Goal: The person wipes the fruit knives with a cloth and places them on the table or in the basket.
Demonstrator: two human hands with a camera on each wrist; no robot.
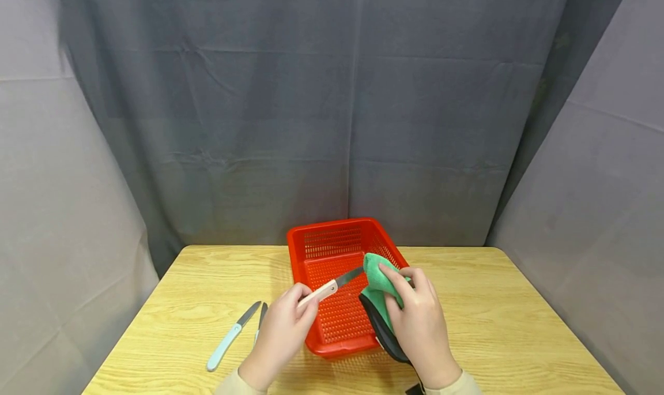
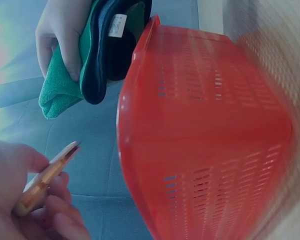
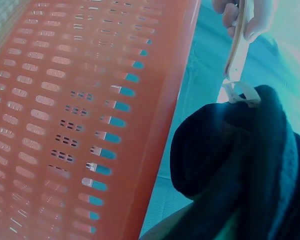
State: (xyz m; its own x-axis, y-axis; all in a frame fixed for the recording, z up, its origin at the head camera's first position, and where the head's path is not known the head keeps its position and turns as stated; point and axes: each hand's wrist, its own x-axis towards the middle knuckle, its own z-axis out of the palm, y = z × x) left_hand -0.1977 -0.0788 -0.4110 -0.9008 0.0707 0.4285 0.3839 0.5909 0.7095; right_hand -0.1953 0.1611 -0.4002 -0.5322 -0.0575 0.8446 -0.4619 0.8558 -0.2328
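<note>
My left hand [image 1: 280, 328] grips a small knife [image 1: 323, 292] by its pale pinkish handle. The blade points up and to the right over the red basket [image 1: 342, 348], and its tip meets or passes behind a green cloth [image 1: 381, 282]. That cloth, with a black underside, is held bunched in my right hand [image 1: 421, 317]. In the left wrist view the cloth [image 2: 60, 92] shows a white label, and the knife handle [image 2: 42, 182] lies between thumb and fingers. Mostly the cloth's dark side [image 3: 230, 150] faces the right wrist camera.
A knife with a light blue handle [image 1: 225, 346] lies on the wooden table [image 1: 508, 326] left of my left hand. Beside it, a second knife [image 1: 263, 314] is partly hidden by that hand. Grey curtains [image 1: 290, 124] stand behind and at both sides.
</note>
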